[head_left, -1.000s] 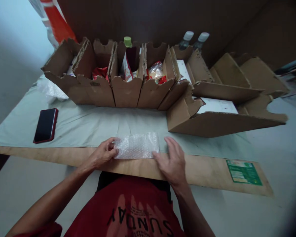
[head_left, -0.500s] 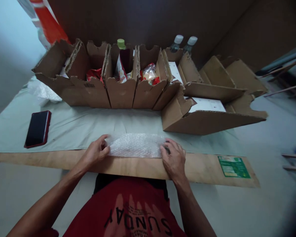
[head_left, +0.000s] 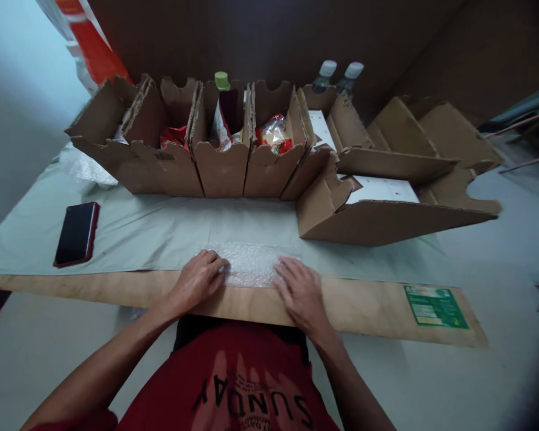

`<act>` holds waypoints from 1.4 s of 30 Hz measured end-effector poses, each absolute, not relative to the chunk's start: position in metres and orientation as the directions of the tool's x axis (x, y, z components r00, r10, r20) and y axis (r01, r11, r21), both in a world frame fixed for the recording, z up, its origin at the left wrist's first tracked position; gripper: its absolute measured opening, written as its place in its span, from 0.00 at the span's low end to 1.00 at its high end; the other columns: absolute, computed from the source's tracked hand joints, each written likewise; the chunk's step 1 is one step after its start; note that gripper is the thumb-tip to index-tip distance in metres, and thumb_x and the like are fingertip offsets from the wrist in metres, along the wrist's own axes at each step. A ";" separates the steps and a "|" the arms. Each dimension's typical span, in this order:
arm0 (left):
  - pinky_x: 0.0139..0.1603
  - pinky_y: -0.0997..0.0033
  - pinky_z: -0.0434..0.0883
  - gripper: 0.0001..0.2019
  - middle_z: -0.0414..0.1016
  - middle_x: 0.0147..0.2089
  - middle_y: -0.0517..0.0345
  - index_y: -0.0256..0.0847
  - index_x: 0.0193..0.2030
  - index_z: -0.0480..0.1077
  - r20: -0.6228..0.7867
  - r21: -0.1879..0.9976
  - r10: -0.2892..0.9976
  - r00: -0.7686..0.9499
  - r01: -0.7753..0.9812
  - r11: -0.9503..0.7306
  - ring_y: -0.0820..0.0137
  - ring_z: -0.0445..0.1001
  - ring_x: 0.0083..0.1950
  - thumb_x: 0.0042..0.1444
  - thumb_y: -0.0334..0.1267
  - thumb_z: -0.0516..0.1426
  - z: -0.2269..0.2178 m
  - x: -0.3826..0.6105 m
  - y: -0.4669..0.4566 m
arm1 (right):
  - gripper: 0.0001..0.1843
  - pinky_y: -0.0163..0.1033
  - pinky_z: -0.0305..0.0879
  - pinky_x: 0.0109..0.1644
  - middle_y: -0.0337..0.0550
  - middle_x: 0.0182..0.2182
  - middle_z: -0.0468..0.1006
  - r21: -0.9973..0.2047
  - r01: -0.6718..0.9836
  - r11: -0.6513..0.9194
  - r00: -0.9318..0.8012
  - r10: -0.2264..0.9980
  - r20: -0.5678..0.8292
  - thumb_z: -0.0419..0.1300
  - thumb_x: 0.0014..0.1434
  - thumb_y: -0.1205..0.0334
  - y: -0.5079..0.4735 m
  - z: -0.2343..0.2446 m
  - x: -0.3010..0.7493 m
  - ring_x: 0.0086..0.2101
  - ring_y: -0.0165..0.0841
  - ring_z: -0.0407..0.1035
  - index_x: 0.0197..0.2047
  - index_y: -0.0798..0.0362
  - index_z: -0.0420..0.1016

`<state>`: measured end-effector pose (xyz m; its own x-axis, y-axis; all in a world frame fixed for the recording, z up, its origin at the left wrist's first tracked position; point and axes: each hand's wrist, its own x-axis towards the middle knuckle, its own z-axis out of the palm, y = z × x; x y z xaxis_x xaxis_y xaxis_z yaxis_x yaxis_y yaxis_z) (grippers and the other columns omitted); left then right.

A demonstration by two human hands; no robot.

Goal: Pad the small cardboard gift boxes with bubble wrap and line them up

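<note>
A folded sheet of clear bubble wrap (head_left: 250, 267) lies flat at the front of the table, partly over the cloth edge and the bare wood. My left hand (head_left: 201, 276) rests on top of its left part, fingers slightly bent and pointing inward, thumb apart. On its right part lies my right hand (head_left: 300, 292), fingers spread and a little blurred by motion. Neither hand is closed around the wrap. The palms face down, so their undersides are hidden.
Behind stands a row of cardboard bins (head_left: 222, 170) with packets inside. A cardboard bin (head_left: 395, 224) holding a white box juts forward at right. A phone (head_left: 76, 233) lies at left, near more bubble wrap (head_left: 87, 169). A green label (head_left: 435, 306) is on the wooden edge (head_left: 363, 305).
Both hands have slid inward from the ends of the bubble wrap onto its top, coming closer together. The fingers have gone from curled at the ends to lying on the sheet.
</note>
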<state>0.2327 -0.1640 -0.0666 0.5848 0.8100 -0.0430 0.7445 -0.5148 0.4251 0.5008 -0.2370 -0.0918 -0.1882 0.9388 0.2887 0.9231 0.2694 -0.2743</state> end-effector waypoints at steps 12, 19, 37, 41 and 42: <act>0.52 0.50 0.70 0.10 0.74 0.44 0.44 0.40 0.45 0.75 0.123 0.307 0.987 0.104 0.942 -0.138 0.50 0.71 0.48 0.60 0.42 0.60 -0.065 0.204 -0.181 | 0.23 0.55 0.67 0.56 0.60 0.59 0.77 -0.253 0.958 0.137 -0.056 0.951 0.304 0.50 0.69 0.51 -0.201 -0.092 0.528 0.57 0.51 0.71 0.56 0.57 0.75; 0.43 0.65 0.71 0.06 0.77 0.37 0.55 0.42 0.34 0.71 0.165 0.386 0.979 0.120 0.906 -0.176 0.63 0.75 0.40 0.54 0.26 0.59 -0.058 0.215 -0.173 | 0.22 0.45 0.74 0.44 0.48 0.40 0.85 -0.584 0.811 -0.039 0.134 0.984 0.121 0.56 0.61 0.41 -0.227 -0.085 0.527 0.41 0.45 0.80 0.44 0.49 0.79; 0.71 0.39 0.61 0.39 0.66 0.69 0.42 0.43 0.71 0.58 0.270 0.680 0.704 0.656 0.388 -0.622 0.49 0.57 0.74 0.50 0.30 0.57 -0.055 0.189 -0.241 | 0.26 0.36 0.68 0.32 0.42 0.30 0.79 -0.912 0.064 -0.406 -0.078 0.909 -0.410 0.64 0.60 0.38 -0.266 -0.059 0.431 0.28 0.33 0.70 0.46 0.53 0.81; 0.55 0.53 0.73 0.26 0.79 0.48 0.48 0.41 0.65 0.67 0.274 0.727 0.874 0.401 0.509 -0.461 0.58 0.75 0.51 0.59 0.28 0.54 -0.067 0.213 -0.237 | 0.28 0.37 0.70 0.30 0.42 0.33 0.80 -0.920 -0.122 -0.373 -0.064 0.928 -0.368 0.61 0.65 0.40 -0.262 -0.056 0.432 0.27 0.32 0.72 0.58 0.51 0.74; 0.51 0.56 0.74 0.24 0.79 0.43 0.50 0.40 0.64 0.68 0.241 0.732 0.917 0.319 0.560 -0.388 0.60 0.76 0.46 0.60 0.28 0.53 -0.071 0.217 -0.230 | 0.28 0.37 0.71 0.31 0.44 0.37 0.81 -0.942 -0.108 -0.317 -0.032 0.948 -0.315 0.59 0.67 0.42 -0.262 -0.055 0.435 0.28 0.33 0.74 0.63 0.50 0.70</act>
